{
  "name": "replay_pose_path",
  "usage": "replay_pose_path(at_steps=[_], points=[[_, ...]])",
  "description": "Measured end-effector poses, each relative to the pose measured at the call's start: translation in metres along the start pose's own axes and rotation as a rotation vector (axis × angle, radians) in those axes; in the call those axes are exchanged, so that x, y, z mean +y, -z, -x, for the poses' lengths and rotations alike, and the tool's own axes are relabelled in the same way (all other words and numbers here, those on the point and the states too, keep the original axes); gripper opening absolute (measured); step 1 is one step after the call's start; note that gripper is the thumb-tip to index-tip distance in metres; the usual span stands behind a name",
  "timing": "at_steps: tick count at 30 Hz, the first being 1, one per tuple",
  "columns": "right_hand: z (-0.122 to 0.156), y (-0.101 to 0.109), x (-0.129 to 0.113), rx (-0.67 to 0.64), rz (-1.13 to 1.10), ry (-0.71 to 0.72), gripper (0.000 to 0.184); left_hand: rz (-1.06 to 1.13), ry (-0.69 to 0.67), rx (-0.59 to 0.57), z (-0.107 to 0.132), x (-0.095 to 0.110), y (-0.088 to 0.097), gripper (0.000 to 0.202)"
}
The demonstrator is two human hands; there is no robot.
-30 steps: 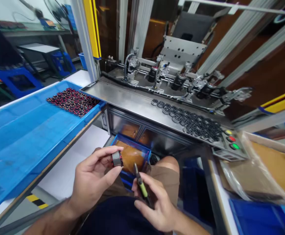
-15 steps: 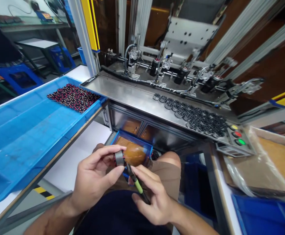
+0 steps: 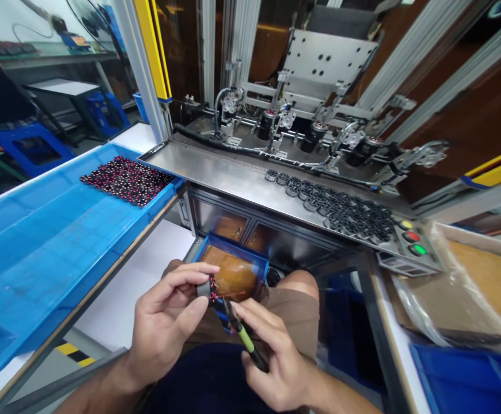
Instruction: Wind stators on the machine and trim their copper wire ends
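Note:
My left hand (image 3: 168, 319) pinches a small round wound coil (image 3: 207, 286) with red wire, held over my lap. My right hand (image 3: 272, 356) grips a small tool with a green handle (image 3: 245, 339), its dark tip touching the coil's side where a thin red wire strand sticks out. Both hands are closed on what they hold. Below them sits a small blue bin (image 3: 233, 270) lined with brown material.
A long blue tray (image 3: 39, 247) at left holds several red-wound coils (image 3: 125, 178) at its far end. Several black rings (image 3: 340, 210) lie on the steel machine shelf (image 3: 233, 178). Yellow, red and green buttons (image 3: 411, 236) sit at right, beside a plastic-lined box (image 3: 470, 287).
The right hand brought the tool's tip up to the coil. The left hand turned the coil, so its red windings and a loose wire now show.

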State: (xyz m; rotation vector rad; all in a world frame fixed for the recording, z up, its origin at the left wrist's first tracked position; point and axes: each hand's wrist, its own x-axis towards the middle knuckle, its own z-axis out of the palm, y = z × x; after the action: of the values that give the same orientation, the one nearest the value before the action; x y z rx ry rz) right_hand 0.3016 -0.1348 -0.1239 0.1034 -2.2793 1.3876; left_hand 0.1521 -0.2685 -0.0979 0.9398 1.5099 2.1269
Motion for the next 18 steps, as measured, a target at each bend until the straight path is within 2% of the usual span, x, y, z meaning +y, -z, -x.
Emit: replay_pose_path(at_steps=[14, 18], points=[[-0.0036, -0.0036, 0.0020, 0.011, -0.044, 0.044, 0.087, -0.162, -0.078, -0.030, 0.0044, 0.0005, 0.0012, 0.032], [-0.0022, -0.0026, 0.0007, 0.034, 0.026, 0.047, 0.082, -0.188, -0.091, -0.043, 0.0053, -0.0001, 0.0015, 0.036]])
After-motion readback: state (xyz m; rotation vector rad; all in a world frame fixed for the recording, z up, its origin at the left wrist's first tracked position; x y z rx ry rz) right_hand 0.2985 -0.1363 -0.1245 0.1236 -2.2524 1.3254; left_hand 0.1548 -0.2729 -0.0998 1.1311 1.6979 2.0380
